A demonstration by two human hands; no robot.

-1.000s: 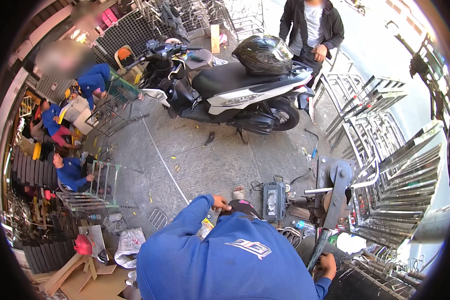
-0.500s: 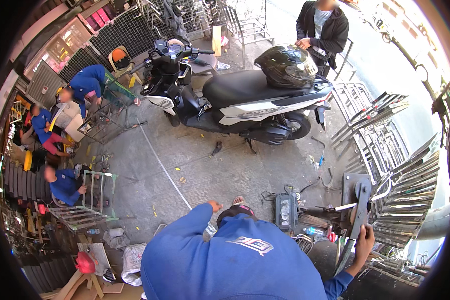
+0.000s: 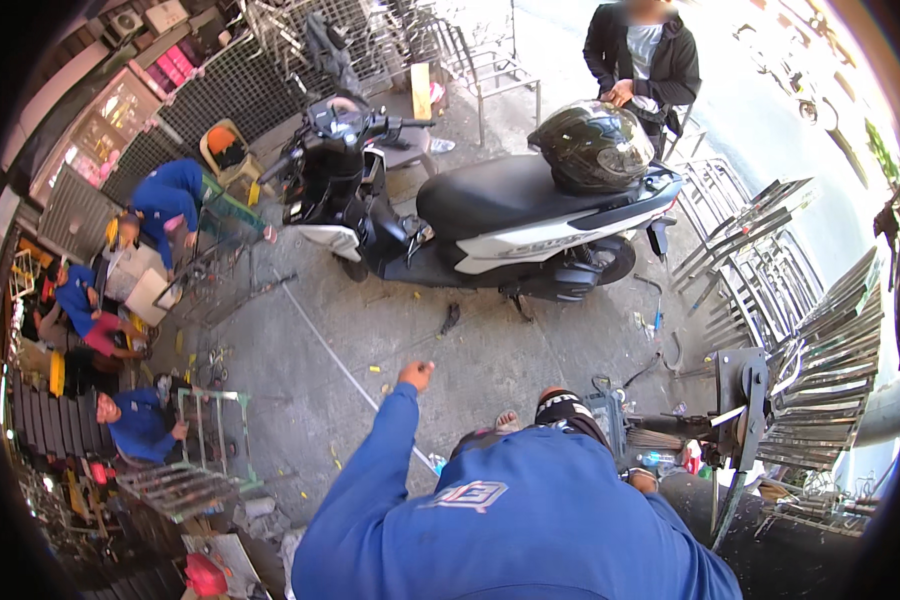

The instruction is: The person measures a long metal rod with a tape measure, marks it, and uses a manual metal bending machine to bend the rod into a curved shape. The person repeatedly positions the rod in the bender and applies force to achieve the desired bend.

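Note:
Neither of my hands shows. Directly before me, a person in a blue long-sleeved shirt (image 3: 530,510) and dark patterned cap (image 3: 570,412) bends forward, back toward me. That person's left hand (image 3: 418,375) reaches out over the concrete floor, fingers curled; whether it holds something small, I cannot make out. Their right hand (image 3: 642,480) is partly hidden by the shoulder, apart from the lever. At the right stands a dark metal lever tool (image 3: 738,400), its lever arm (image 3: 732,508) slanting down. A short pale strip (image 3: 727,416) lies against it.
A white and black scooter (image 3: 530,225) with a helmet (image 3: 595,145) on its seat stands ahead. Metal frames (image 3: 830,370) are stacked at right. Workers in blue sit or bend at left, one beside a metal frame (image 3: 210,440). A person in a black jacket (image 3: 660,60) stands beyond the scooter.
The person in front has taken their right hand off the lever and drawn it inward. Their left arm has stretched forward, and their head has moved right. The lever arm's angle has changed.

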